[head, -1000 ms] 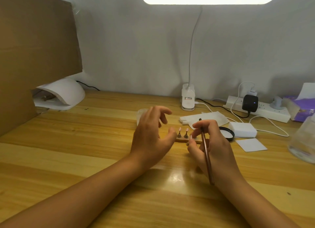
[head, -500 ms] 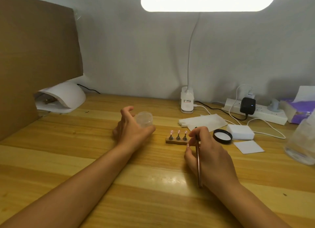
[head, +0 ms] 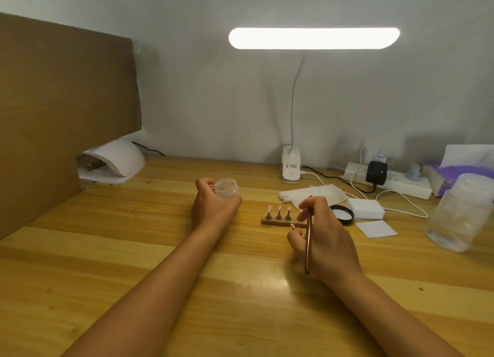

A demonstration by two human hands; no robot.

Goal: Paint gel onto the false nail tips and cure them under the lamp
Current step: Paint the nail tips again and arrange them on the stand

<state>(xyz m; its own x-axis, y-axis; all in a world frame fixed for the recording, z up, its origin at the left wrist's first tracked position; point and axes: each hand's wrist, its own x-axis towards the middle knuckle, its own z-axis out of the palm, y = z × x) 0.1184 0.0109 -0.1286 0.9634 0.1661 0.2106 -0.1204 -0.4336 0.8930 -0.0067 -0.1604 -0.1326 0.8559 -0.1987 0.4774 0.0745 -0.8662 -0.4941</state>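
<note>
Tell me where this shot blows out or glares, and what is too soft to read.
Head view throughout: the desk lamp bar is blown out to white; its glare sheens the table beside the right hand holding the brush; the nail tips are tiny and soft, their coat unreadable; the jar in the left hand looks hazy.

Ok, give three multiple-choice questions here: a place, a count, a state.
1. Where is the white domed curing lamp? A) far left, by the brown cardboard B) beside the power strip C) in a hand
2. How many nail stands show on the small wooden strip? A) one B) five C) three
3. What does the left hand do? A) lies flat B) holds the small clear plastic jar C) holds the brush
Answers: 1 A, it sits against the cardboard. 2 C, three stand in a row. 3 B, its fingers curl round the jar.
</note>
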